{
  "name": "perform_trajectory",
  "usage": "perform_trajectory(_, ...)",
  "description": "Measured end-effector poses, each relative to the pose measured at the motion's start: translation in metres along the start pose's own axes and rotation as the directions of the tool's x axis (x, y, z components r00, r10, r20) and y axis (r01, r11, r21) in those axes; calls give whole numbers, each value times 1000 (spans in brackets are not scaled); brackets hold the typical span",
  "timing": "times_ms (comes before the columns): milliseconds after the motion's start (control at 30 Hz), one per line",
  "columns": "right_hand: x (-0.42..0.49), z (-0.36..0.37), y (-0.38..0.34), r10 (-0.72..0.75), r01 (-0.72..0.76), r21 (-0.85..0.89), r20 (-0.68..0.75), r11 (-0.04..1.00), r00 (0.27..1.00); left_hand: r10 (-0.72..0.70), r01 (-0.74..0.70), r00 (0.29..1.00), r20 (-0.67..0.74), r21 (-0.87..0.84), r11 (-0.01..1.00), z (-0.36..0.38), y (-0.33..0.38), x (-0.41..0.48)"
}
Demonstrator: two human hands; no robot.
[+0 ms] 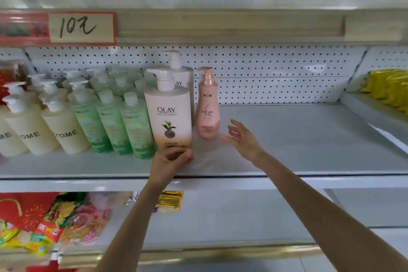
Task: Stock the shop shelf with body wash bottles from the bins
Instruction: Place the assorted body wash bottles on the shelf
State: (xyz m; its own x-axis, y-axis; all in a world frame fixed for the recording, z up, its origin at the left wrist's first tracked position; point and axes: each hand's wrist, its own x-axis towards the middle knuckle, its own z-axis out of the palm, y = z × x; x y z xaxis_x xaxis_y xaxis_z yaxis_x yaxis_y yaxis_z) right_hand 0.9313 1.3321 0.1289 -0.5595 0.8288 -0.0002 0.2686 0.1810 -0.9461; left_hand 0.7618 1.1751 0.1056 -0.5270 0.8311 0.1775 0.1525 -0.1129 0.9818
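A tall white-and-tan Olay pump bottle stands upright on the middle shelf. My left hand grips its base, fingers curled round the bottom. A second Olay bottle stands right behind it. A slim pink pump bottle stands just to the right. My right hand hovers open beside the pink bottle, fingers spread, touching nothing. Left of the Olay bottle stand rows of green bottles and cream pump bottles.
The upper shelf's edge carries a handwritten price tag. Yellow packets lie on the neighbouring shelf at the right. On the lower shelf sit a gold packet and colourful snack packs. A pegboard backs the shelf.
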Motion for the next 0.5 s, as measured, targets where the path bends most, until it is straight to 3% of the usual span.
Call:
perform_trajectory(233, -100, -54, 29, -55, 60, 53, -93, 997, 994, 9, -9, 988, 155, 1, 1000, 36, 17, -37)
perform_trajectory(367, -152, -77, 59, -10, 22, 75, -168, 997, 986, -28, 59, 949, 314, -89, 994, 100, 28, -68)
perform_trajectory(500, -201, -101, 98, 60, -39, 87, -251, 995, 966, -69, 113, 889, 452, -70, 991, 159, 16, -106)
